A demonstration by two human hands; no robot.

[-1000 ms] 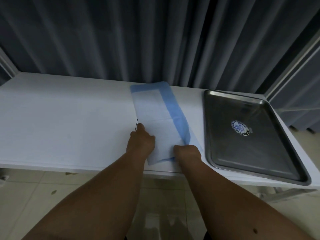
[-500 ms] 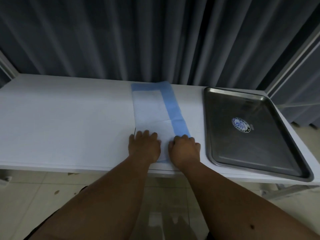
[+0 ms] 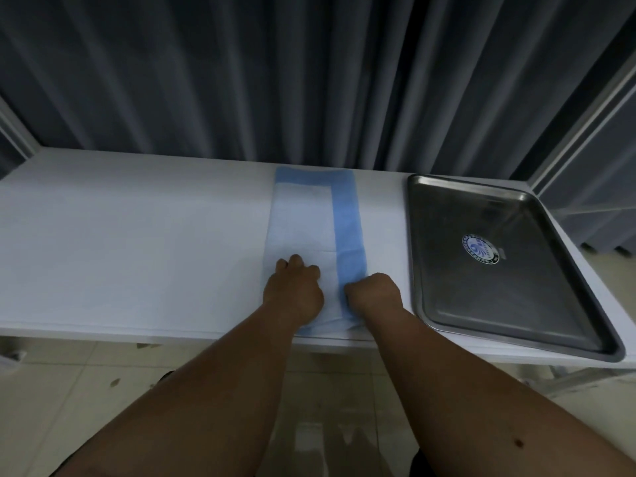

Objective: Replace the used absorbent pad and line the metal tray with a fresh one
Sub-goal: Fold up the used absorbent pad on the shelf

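A folded absorbent pad [image 3: 309,228], white with a blue band along its right and far edges, lies lengthwise on the white tabletop [image 3: 137,242], running from the near edge toward the grey curtain [image 3: 309,74] behind. Both hands rest on the pad's near end. The left hand [image 3: 293,290] sits on the white part with its fingers curled and knuckles raised; the right hand [image 3: 373,292] is bunched beside it at the blue band, its fingers tucked under so that they are hidden. The hands lie close together but apart, with a strip of pad showing between them. Each seems to be pinching or pressing the pad, though from this angle a true grip cannot be made out. A crease crosses the pad just beyond the left fingertips. To the right, near the pad but not touching it, the metal tray [image 3: 447,304] lies flat on the tabletop, unlined, with a round blue-and-white sticker [image 3: 480,249] on its floor. Pale floor tiles [image 3: 327,390] show below the tabletop's edge between the forearms.
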